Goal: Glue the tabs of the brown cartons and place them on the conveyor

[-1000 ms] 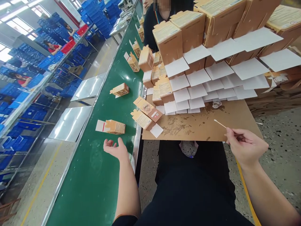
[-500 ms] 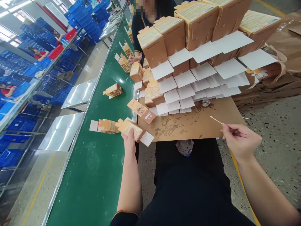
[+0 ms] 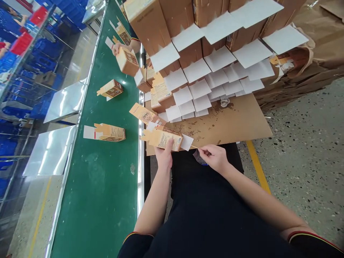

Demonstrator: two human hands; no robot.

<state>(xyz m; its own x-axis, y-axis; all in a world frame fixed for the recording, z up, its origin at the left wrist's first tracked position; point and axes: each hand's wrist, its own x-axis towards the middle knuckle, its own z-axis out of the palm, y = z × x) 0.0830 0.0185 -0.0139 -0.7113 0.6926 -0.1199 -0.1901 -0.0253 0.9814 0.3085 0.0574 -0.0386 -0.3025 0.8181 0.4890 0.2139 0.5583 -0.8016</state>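
Observation:
My left hand (image 3: 164,156) is closed around a tan printed carton (image 3: 158,138), its thumb lying on the printed side. The carton lies tilted over the near left corner of a brown cardboard sheet (image 3: 236,125), and its white flap (image 3: 186,142) sticks out to the right. Between the fingertips of my right hand (image 3: 215,156) is a thin cotton swab (image 3: 195,147). Its far end reaches the white flap; whether it touches cannot be made out. Behind the held carton lies another printed carton panel (image 3: 145,114), partly covered.
Stacked cartons with white flaps (image 3: 199,87) rise beyond the sheet. A small clear dish (image 3: 225,103) stands near wet spots. The green belt (image 3: 107,200) on the left bears cartons (image 3: 110,133). A co-worker's hand (image 3: 135,46) holds a carton (image 3: 127,61).
My right hand has brought the cotton swab leftward to the carton's white flap. My left hand has drawn the carton off the belt over the cardboard. The co-worker now grips a carton.

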